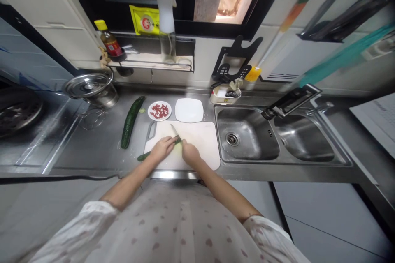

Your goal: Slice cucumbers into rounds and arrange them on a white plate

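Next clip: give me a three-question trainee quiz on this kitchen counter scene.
1. Multiple choice: what does the right hand hold? A spoon; B knife; C sponge.
2. True or false: the whole cucumber lies on the cutting board.
3. Fill in: the left hand presses the cut cucumber onto the ____.
Key: 1 B; 2 false, it lies on the counter left of the board; 3 cutting board.

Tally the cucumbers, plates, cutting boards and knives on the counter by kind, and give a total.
cucumber: 2
plate: 2
cutting board: 1
knife: 1
Total: 6
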A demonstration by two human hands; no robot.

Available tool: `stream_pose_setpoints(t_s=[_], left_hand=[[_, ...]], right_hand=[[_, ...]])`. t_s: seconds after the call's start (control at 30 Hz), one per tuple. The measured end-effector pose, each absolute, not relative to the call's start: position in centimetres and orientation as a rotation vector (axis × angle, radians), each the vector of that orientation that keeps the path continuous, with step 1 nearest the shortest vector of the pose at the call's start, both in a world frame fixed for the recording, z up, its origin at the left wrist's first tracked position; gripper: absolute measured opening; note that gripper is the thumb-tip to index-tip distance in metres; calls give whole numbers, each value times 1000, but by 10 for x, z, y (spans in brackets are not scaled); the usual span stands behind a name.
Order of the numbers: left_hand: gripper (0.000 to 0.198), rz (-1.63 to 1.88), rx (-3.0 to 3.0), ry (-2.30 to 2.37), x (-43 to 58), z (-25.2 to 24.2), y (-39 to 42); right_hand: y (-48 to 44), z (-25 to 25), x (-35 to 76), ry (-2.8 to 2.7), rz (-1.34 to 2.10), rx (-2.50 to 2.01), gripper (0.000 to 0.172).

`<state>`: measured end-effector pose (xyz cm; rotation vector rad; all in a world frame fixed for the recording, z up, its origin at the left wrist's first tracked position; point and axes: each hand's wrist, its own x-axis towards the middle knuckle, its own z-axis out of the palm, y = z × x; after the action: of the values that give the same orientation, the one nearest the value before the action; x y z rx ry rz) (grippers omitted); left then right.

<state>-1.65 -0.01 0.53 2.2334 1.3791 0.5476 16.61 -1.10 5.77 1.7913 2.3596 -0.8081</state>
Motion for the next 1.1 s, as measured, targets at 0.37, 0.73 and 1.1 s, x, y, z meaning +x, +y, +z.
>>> stream_pose_setpoints(t_s=[0.37, 0.73, 1.1], left_hand=[[39, 572, 2265, 1350, -17, 7, 2], [38, 580, 2279, 1362, -16, 6, 2], [38, 582, 2280, 1373, -17, 5, 2]], right_hand=[[-18, 58, 172, 2364, -760, 1723, 38], [-3, 55, 161, 2333, -744, 1754, 41], [-15, 54, 170, 2322, -733, 1724, 37]])
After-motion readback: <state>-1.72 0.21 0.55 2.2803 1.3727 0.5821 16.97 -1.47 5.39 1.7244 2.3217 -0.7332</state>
